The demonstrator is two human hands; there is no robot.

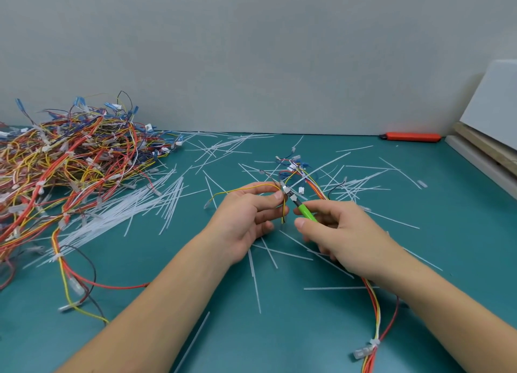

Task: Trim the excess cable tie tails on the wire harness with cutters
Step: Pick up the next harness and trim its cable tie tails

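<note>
Left hand (246,218) pinching yellow-green wire (251,188); right hand (333,230) closed round green-handled cutters (300,206). Blades touching wire bundle: risk of nicked insulation.

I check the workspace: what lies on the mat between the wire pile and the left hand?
Head view: loose white cable tie tails between wire pile and left hand.
</note>
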